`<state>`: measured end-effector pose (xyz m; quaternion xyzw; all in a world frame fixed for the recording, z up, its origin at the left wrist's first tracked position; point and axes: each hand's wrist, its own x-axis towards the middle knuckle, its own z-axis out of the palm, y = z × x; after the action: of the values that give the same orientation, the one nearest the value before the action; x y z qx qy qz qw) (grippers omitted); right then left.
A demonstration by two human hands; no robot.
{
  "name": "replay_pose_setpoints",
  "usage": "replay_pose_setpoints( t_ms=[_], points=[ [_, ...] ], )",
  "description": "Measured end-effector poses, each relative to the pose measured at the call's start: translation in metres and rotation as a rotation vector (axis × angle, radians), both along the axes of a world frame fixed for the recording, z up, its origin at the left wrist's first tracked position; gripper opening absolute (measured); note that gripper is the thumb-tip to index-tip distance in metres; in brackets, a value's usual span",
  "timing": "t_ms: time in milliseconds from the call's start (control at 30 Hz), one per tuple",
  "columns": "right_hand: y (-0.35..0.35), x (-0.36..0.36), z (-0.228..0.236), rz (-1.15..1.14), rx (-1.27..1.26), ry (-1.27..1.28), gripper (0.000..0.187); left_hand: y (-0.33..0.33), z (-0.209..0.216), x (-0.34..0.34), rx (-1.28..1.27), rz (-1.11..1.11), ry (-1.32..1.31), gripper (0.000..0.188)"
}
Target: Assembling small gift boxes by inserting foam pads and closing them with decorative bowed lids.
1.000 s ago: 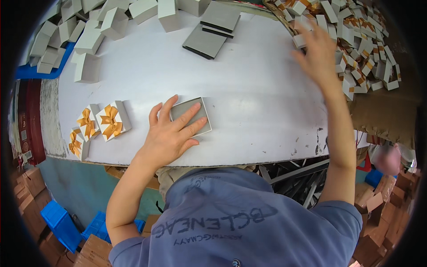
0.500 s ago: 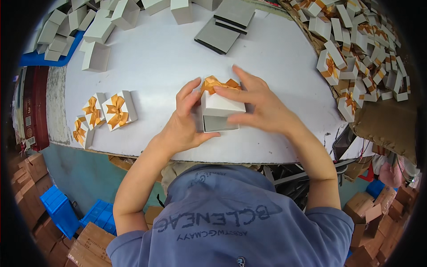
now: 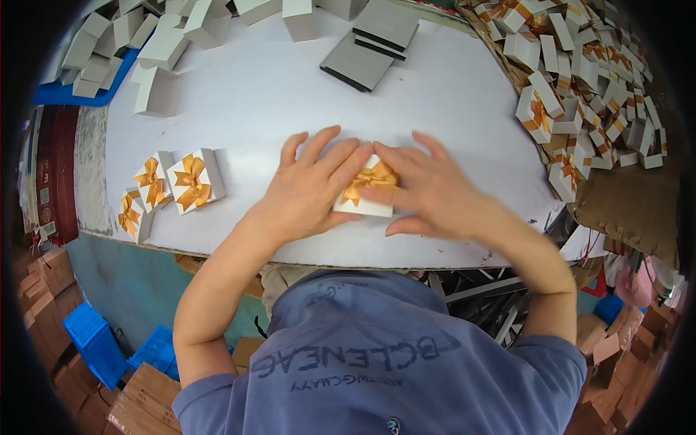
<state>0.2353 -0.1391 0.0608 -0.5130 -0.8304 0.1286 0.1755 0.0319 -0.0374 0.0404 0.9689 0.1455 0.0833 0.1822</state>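
Note:
A small white gift box with a gold ribbon bow (image 3: 367, 190) lies on the white table (image 3: 275, 94), close to its near edge. My left hand (image 3: 308, 188) presses on its left side, fingers spread over the lid. My right hand (image 3: 428, 185) covers its right side, fingertips on the bow. Both hands hold the box flat between them.
Three finished white boxes with gold bows (image 3: 174, 185) stand at the left near edge. Plain grey-white box bases (image 3: 156, 51) pile up at the far left. Flat grey sheets (image 3: 370, 47) lie at the far middle. A heap of bowed lids (image 3: 587, 80) fills the right.
My right hand fetched a bowed lid from the right heap and brought it over the grey base under my left hand. The lid now sits down on the box, both hands pressing.

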Motion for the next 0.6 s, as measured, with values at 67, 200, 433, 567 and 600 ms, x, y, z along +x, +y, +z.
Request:
replay_pose_setpoints(
  t_ms=[67, 200, 433, 567, 600],
  points=[
    [0.040, 0.021, 0.018, 0.056, -0.141, -0.062, 0.042, 0.015, 0.013, -0.013, 0.057, 0.134, 0.084, 0.082],
    [0.119, 0.059, 0.003, -0.455, 0.526, -0.217, 0.030, 0.046, 0.014, -0.069, 0.276, 0.539, 0.230, 0.076],
    [0.138, 0.056, -0.016, -0.381, 0.511, -0.496, 0.021, 0.111, 0.022, -0.099, 0.436, 0.764, 0.160, 0.079],
    [0.130, 0.057, 0.023, -0.395, 0.711, -0.279, 0.017, 0.158, 0.003, -0.103, 0.466, 0.987, 0.288, 0.074],
    [0.120, 0.055, 0.029, -0.363, 0.932, -0.116, 0.018, 0.154, 0.000, -0.094, 0.460, 0.976, 0.279, 0.074]
  ],
)
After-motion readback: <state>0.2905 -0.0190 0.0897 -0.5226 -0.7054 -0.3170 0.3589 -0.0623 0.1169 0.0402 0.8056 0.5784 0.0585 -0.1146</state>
